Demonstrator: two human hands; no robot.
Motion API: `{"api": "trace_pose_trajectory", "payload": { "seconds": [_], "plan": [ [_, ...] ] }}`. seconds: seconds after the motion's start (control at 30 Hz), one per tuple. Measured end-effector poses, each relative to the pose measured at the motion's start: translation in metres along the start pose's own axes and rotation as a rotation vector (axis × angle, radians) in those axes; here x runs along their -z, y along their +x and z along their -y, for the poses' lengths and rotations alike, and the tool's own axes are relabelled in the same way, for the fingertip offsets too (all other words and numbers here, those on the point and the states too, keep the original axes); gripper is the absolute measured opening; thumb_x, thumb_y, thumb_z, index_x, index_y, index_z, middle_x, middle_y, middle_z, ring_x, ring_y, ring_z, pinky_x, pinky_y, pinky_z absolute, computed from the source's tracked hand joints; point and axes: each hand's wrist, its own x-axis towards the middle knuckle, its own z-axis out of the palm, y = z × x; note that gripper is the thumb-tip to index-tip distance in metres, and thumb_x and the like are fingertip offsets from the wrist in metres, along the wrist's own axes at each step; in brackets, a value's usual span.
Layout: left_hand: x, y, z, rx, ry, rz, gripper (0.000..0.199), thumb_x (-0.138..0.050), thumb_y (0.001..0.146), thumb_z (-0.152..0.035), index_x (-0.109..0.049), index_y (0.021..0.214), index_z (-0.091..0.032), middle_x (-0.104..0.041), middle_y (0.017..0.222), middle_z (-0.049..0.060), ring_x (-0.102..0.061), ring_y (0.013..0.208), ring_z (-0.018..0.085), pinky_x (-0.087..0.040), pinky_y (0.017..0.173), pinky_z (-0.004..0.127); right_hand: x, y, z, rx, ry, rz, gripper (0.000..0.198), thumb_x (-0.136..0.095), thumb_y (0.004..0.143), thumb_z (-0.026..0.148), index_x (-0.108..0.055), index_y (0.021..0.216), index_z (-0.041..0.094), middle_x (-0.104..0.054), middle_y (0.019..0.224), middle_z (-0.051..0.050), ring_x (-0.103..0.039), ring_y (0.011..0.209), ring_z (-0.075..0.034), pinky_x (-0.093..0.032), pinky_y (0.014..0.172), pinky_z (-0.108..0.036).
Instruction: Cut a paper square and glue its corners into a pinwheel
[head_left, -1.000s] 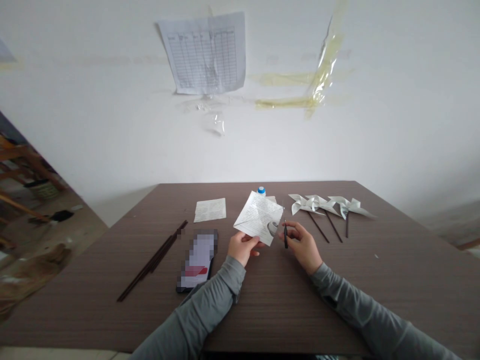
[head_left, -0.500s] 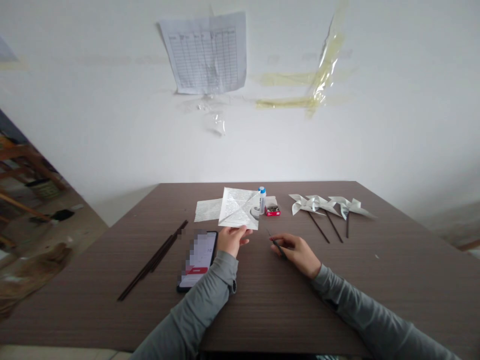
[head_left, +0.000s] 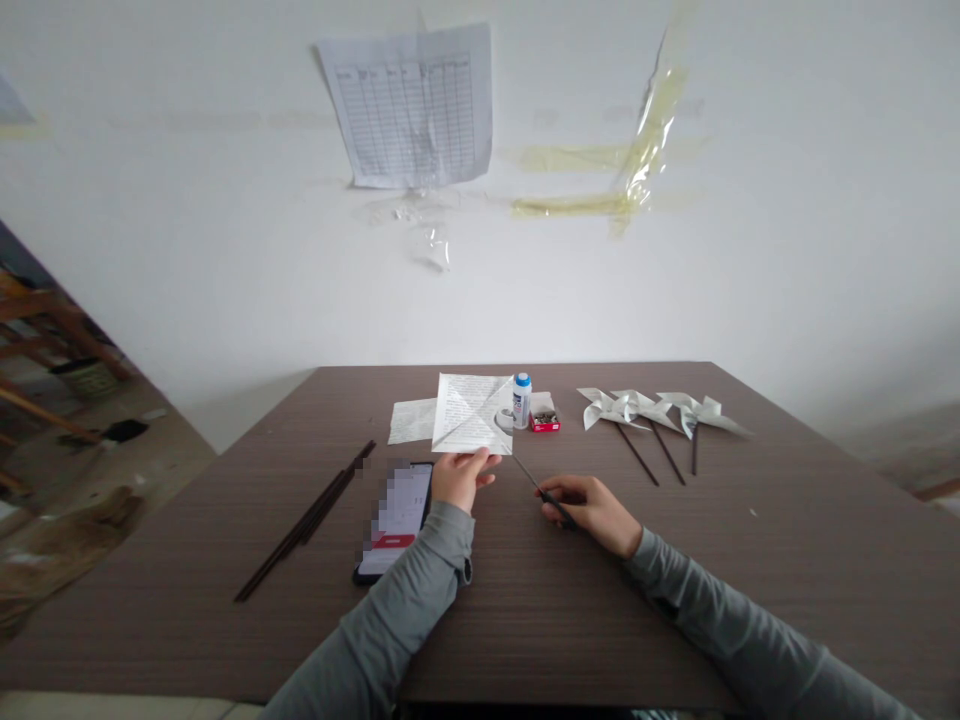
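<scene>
Dark brown table point(head_left: 495, 620) across the lower frame, white wall point(head_left: 225, 230) behind. Near the centre, raised above the tabletop, square of creased printed paper point(head_left: 469, 412), pinched at its lower edge between thumb and fingers of the left hand point(head_left: 457, 482). Right of centre, black-handled scissors point(head_left: 556, 504) gripped in the right hand point(head_left: 596, 508), tip close to the paper's lower right corner; cannot tell whether touching. Beside the paper, blue-capped bottle point(head_left: 522, 408) and red box point(head_left: 545, 424). Left of centre, phone point(head_left: 394, 520), with dark sticks point(head_left: 315, 514) farther left. Toward the right edge, paper pinwheels point(head_left: 636, 404). Upper frame, taped sheet point(head_left: 420, 110).
</scene>
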Motion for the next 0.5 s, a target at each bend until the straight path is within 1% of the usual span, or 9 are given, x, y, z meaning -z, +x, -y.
{"api": "trace_pose_trajectory", "payload": {
  "seconds": [0.17,0.33,0.5],
  "plan": [
    [0.002,0.002,0.002,-0.013,-0.015,0.004,0.022,-0.099,0.095,0.003,-0.086,0.089,-0.014,-0.1,0.099,0.014,-0.101,0.088,0.027,-0.064,0.057,0.019,-0.001,0.001,-0.001,-0.011,0.032,0.007,0.06,-0.114,0.073,0.071,-0.097,0.106,0.024,-0.083,0.077,-0.002,-0.068,0.067,-0.021,-0.058,0.068,-0.036],
    [0.005,0.008,0.008,-0.019,-0.011,0.028,0.022,-0.105,0.092,0.0,-0.088,0.092,-0.014,-0.101,0.103,0.016,-0.102,0.096,0.03,-0.065,0.059,0.019,-0.001,0.001,0.0,-0.016,0.034,0.007,0.063,-0.115,0.071,0.072,-0.096,0.105,0.023,-0.082,0.078,-0.002,-0.067,0.067,-0.02,-0.057,0.065,-0.034],
    [0.007,0.011,0.011,-0.01,-0.006,0.025,0.023,-0.106,0.091,-0.001,-0.088,0.092,-0.015,-0.101,0.102,0.016,-0.103,0.098,0.032,-0.066,0.059,0.019,-0.002,0.0,0.002,-0.006,0.024,0.005,0.06,-0.114,0.073,0.071,-0.097,0.105,0.023,-0.083,0.076,-0.002,-0.069,0.066,-0.021,-0.058,0.064,-0.035]
  ]
}}
